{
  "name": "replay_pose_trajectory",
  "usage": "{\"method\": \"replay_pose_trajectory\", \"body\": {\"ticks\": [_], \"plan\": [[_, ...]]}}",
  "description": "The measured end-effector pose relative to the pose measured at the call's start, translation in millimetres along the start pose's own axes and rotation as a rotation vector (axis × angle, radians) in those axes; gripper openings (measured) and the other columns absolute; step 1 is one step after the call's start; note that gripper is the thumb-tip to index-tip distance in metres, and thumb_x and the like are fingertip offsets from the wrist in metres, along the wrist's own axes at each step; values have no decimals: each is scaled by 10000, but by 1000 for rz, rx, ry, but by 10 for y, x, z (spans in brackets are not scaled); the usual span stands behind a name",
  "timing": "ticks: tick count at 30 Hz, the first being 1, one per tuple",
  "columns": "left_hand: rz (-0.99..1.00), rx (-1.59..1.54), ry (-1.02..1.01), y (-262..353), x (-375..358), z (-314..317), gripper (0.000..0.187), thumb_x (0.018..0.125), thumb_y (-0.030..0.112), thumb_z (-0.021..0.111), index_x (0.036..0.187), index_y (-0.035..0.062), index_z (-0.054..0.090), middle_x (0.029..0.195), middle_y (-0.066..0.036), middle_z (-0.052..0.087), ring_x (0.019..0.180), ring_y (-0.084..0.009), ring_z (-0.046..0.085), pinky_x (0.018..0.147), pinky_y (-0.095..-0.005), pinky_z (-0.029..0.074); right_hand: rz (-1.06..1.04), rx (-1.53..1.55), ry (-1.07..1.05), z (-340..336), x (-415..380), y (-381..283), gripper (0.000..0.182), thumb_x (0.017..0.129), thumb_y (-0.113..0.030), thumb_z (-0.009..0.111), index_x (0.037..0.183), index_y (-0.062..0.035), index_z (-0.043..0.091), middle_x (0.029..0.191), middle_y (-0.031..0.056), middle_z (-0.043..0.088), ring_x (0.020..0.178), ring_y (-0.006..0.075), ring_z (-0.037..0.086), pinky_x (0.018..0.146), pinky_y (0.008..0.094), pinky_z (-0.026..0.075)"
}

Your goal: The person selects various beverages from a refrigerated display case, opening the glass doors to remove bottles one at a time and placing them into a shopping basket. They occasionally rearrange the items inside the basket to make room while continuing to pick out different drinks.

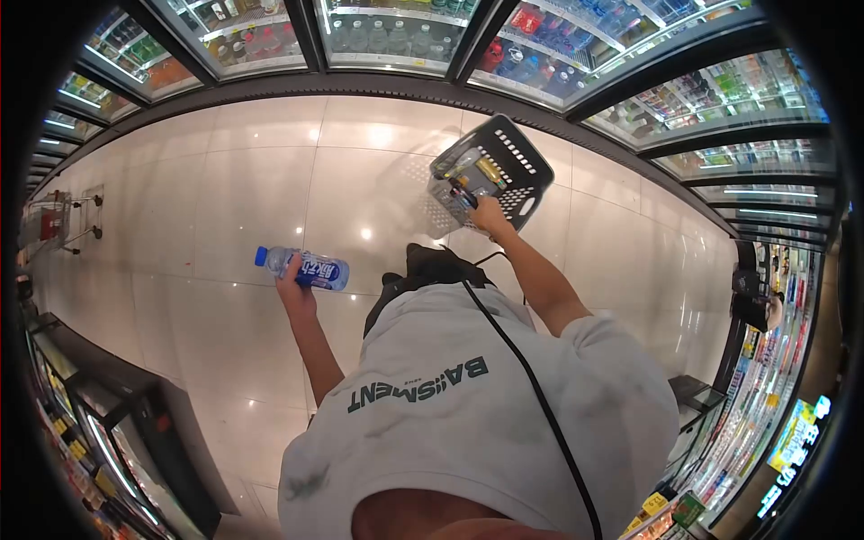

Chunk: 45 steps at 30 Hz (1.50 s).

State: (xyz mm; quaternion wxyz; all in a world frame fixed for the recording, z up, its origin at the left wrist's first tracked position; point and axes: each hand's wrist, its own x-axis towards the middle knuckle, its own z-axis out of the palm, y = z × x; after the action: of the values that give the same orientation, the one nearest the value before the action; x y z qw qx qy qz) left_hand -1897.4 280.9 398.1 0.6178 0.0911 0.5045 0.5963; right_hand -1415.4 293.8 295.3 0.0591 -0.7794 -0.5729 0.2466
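Observation:
In my left hand (293,273) is a clear water bottle (326,272) with a blue cap and a blue label, held on its side, cap pointing left. My fingers wrap round it near the neck. My right hand (489,214) is closed on the handle of a dark grey shopping basket (531,166), which hangs ahead of me to the right. Inside the basket lie a yellow item (490,171) and something clear beside it, too small to name. The handle is partly hidden under my fingers.
Glass-doored drink coolers (387,40) curve along the far side. A shopping cart (63,220) stands at the far left. Another person (756,301) is at the right by stocked shelves (778,360). A dark display case (117,405) is at lower left, on a shiny tiled floor (243,180).

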Motion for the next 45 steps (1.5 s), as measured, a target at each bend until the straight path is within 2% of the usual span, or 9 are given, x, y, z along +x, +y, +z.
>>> {"method": "replay_pose_trajectory", "body": {"ticks": [4, 13, 18, 21, 25, 29, 35, 42, 45], "plan": [[2, 20, -72, 251, 236, 93, 372, 877, -5, 695, 1222, 34, 562, 1064, -84, 644, 991, -218, 658, 881, -370, 543, 122, 30, 137, -33, 351, -226, 339, 775, -234, 684, 938, 62, 717, 949, 316, 690, 943, 469, 675, 879, 504, 533], [27, 150, -50, 956, 1400, 568, 360, 848, 66, 750, 1170, 46, 590, 1021, -59, 659, 962, -196, 659, 884, -358, 526, 281, -147, -187, -165, 1149, -595, 486, 749, -348, 730, 978, 79, 710, 982, 312, 702, 1000, 420, 698, 882, 461, 566], [100, 273, -96, 1726, 2159, 1229, 435, 806, 17, 778, 1187, 67, 574, 1001, -58, 666, 933, -179, 654, 876, -340, 517, 307, -362, -396, -631, 1894, -722, 481, 851, -334, 653, 1090, 79, 707, 1188, 293, 660, 1181, 419, 617, 999, 447, 506], [132, 308, -92, 2066, 2618, 1373, 423, 801, 14, 780, 1168, 71, 577, 993, -59, 669, 923, -180, 657, 861, -342, 524, 384, -170, -345, -1313, 2556, -1283, 510, 867, -370, 659, 1101, 81, 700, 1157, 307, 666, 1158, 435, 624, 989, 444, 512], [44, 303, -33, 2285, 3142, 1430, 410, 801, 20, 783, 1154, 78, 583, 989, -57, 669, 918, -187, 661, 843, -346, 531, 57, 61, 81, -1969, 3425, -2314, 474, 899, -402, 677, 1051, 46, 695, 1046, 250, 720, 1036, 407, 679, 895, 443, 526], [-46, 277, -52, 2425, 3644, 1592, 395, 799, 27, 786, 1140, 89, 595, 978, -50, 666, 914, -194, 661, 843, -350, 535, -169, 199, 167, -2648, 4002, -3615, 503, 916, -404, 689, 1170, 28, 644, 958, 228, 723, 901, 339, 704, 831, 404, 540], [-99, 368, -167, 2685, 4557, 2049, 396, 801, 22, 782, 1142, 95, 593, 983, -50, 671, 917, -194, 660, 842, -350, 535, -402, 485, 239, -3146, 4531, -5112, 491, 926, -340, 688, 1230, 38, 611, 973, 189, 711, 907, 309, 690, 834, 407, 535], [-215, 522, -480, 3123, 5905, 2775, 414, 777, 0, 767, 1145, 60, 588, 976, -61, 674, 904, -217, 673, 829, -358, 539, -512, 607, 798, -3336, 5549, -6310, 472, 911, -290, 709, 1218, 46, 588, 1060, 209, 664, 926, 312, 673, 843, 404, 532], [-195, 653, -649, 3536, 6256, 3228, 418, 760, 30, 786, 1129, 60, 592, 972, -49, 665, 908, -200, 659, 843, -357, 521, -435, 498, 859, -3427, 5872, -6721, 442, 904, -269, 731, 1106, 89, 572, 981, 254, 651, 893, 401, 655, 787, 445, 526]]}}
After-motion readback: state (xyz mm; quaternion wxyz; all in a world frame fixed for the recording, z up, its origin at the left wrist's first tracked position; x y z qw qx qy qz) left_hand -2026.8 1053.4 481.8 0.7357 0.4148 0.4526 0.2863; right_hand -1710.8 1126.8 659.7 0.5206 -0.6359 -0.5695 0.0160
